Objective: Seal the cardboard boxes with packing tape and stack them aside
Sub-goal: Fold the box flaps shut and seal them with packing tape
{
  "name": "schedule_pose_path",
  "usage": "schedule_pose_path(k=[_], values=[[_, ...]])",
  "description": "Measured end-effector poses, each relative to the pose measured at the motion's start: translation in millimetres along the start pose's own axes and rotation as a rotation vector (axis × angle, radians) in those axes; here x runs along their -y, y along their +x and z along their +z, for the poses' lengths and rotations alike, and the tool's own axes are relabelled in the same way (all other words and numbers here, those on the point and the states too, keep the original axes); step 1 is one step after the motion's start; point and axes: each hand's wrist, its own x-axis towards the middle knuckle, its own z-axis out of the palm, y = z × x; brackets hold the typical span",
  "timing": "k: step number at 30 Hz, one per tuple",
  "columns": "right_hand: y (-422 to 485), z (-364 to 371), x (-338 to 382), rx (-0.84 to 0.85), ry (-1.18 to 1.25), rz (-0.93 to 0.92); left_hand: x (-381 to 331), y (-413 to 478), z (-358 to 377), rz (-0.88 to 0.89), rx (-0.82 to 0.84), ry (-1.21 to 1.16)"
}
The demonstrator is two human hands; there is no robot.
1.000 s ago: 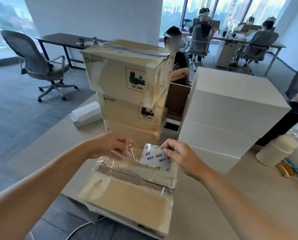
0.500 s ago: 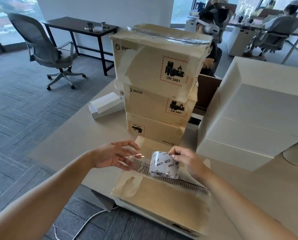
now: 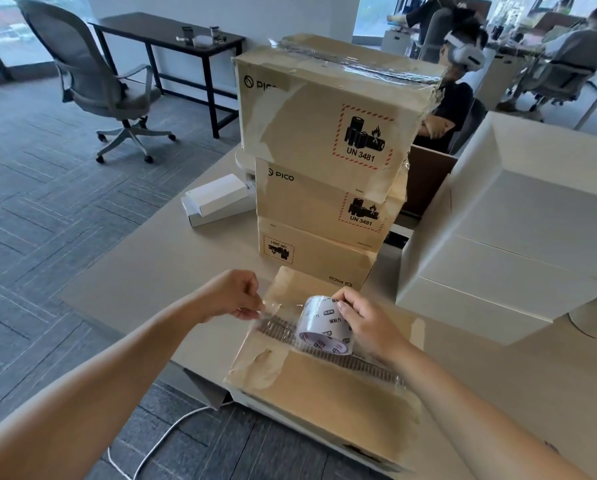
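Nearest, at the front edge of the counter (image 3: pixel 144 271): one cardboard box (image 3: pixel 324 407), flaps folded shut, corrugated edge exposed along the top seam. Seam and long axis of this box lying slantwise, from far-left to near-right. Above the seam, left hand (image 3: pixel 233 294) with fingers curled, pinching the free end of a clear strip (image 3: pixel 279 308); right hand (image 3: pixel 369 327) wrapped over the tape roll (image 3: pixel 319 323), fingers curled on its top. Roll held upright on its rim just over the seam's left half, open core facing the wearer and slightly down. Strip stretched leftward from it, roughly in line with the seam, seemingly not yet pressed down at the left end. Some glossy film visible at the seam's right end, too blurred to judge how well stuck. Judged progress: this box mid-sealing, with laying, smoothing and cutting of the strip left, then lifting onto the pile. Just behind, close against the box's far flap: stack of three boxes (image 3: pixel 324 140), the top one with shiny tape along its lid, so three apparently done. Beside the stack, to the left a small white carton (image 3: pixel 217 199), to the right large white boxes (image 3: pixel 515 258). Farther off: office chair (image 3: pixel 92 74), dark table (image 3: pixel 165 29), seated people (image 3: pixel 456 98).
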Motion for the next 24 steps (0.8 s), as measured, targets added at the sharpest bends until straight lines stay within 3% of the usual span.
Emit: schedule_pose_path(k=[4,8,16,24], values=[[-2.9,1.4,2.9,0.066,0.031,-0.045,2.7,-1.1,-4.3,-0.061,-0.079,-0.136],[-5.7,5.9,-2.4,0.119,-0.139,-0.112,2.0,-1.7,-11.7,-0.178,-0.112,-0.323],[-3.5,31.3,-6.6,-0.036,-0.032,-0.22,18.5,0.1,-25.1,-0.31,-0.121,-0.54],[7.8,28.7,-0.8,0.005,-0.189,-0.259,31.3,6.5,-20.8,-0.27,-0.265,-0.468]])
